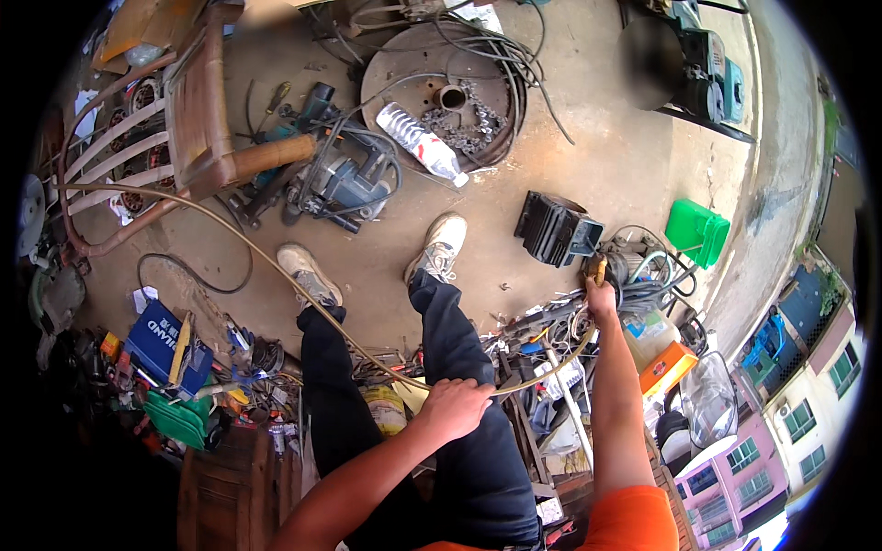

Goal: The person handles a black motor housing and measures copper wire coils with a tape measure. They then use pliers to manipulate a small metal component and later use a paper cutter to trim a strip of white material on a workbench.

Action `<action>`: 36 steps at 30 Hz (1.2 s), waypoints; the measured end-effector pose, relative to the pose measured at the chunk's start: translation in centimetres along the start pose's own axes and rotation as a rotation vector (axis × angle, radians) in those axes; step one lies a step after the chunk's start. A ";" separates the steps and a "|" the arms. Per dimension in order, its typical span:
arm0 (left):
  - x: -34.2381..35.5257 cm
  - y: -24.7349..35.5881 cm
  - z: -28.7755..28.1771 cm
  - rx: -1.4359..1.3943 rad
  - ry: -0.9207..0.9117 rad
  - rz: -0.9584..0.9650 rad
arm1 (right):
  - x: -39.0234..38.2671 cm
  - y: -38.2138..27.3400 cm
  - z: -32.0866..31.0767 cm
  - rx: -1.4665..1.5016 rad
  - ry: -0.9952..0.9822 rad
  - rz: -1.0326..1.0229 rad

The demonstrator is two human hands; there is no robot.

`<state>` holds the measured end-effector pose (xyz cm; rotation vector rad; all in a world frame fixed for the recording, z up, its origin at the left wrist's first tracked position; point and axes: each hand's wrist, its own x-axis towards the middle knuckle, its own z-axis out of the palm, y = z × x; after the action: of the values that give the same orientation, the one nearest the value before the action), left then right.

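Observation:
A long, thin, yellowish-brown hose (303, 292) curves from beside the wooden chair, past my shoes, to my two hands. Over my right thigh, my left hand (455, 410) is closed around it. My right hand (602, 301) reaches forward at the right, its fingers wrapped round a short yellowish piece that sticks up past the thumb. The hose runs up to that hand; whether the piece is its end, I cannot tell. Just beyond my right hand are a black motor housing (559, 226) and a machine with coiled grey hoses (650, 266).
A wooden chair (197, 110) stands at the left, near a blue power tool (344, 179). Farther off, a plastic bottle (423, 144) lies on a round metal plate (390, 69) with a chain and black cables. A green bin (698, 232) is at right; tools and scrap surround my legs.

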<state>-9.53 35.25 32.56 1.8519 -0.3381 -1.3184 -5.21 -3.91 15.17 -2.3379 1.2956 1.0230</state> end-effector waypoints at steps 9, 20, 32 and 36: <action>0.2 -0.3 0.4 -0.061 -0.100 -0.018 | 1.8 2.4 -2.0 0.094 -0.111 -0.232; -1.4 -2.0 0.1 -0.123 -0.069 0.000 | 2.9 2.9 -2.1 -0.165 -0.187 -0.117; -3.4 -16.4 -9.8 -1.923 0.703 -0.278 | -35.9 -13.0 2.0 0.260 -0.797 -0.618; -8.9 -20.8 -15.9 -2.188 0.673 0.081 | -45.8 -18.0 3.1 0.247 -0.871 -0.533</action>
<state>-4.03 61.29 24.89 0.1744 1.0194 -0.2579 -7.69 36.56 43.28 -1.5780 0.4028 1.3450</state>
